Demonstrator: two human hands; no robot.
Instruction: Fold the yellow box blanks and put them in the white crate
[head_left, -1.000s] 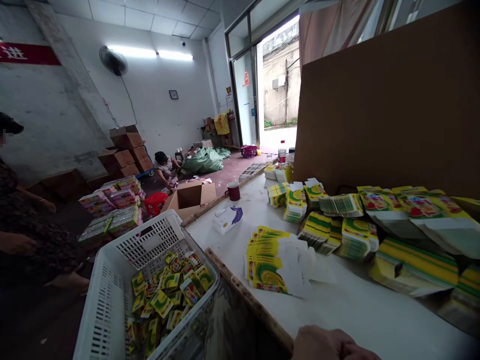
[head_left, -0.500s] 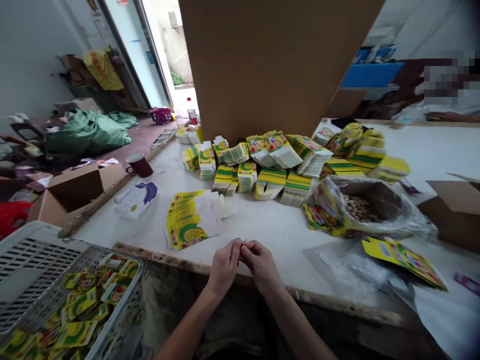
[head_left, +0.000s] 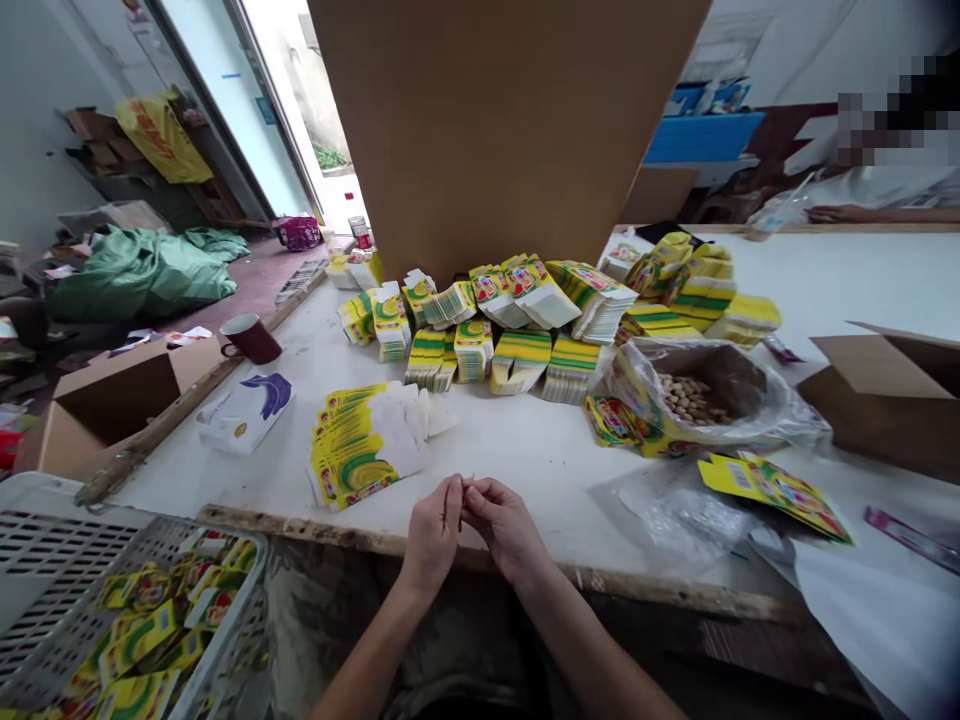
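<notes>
My left hand (head_left: 433, 528) and my right hand (head_left: 504, 522) meet at the fingertips over the near edge of the white table (head_left: 525, 440). Both are closed in a pinch, and whatever sits between the fingers is too small or hidden to make out. Just left of them lies a fanned stack of flat yellow cartons (head_left: 364, 450). Behind, bundles of folded yellow cartons (head_left: 517, 355) stand in rows. To the right, a clear plastic-lined bag (head_left: 637, 375) holds small tan pieces that look like nuts (head_left: 690, 400).
A white crate (head_left: 259, 560) with yellow packets (head_left: 142, 635) stands at lower left. On the table are a maroon mug (head_left: 251, 338), a tissue box (head_left: 244, 415) and a brown carton (head_left: 877, 410). A tall cardboard sheet (head_left: 502, 130) rises behind. Another person's hand (head_left: 836, 214) rests at far right.
The view has turned slightly to the right, so the scene sits further left. My two hands stay pinched together at the table's edge, with little change in their pose.
</notes>
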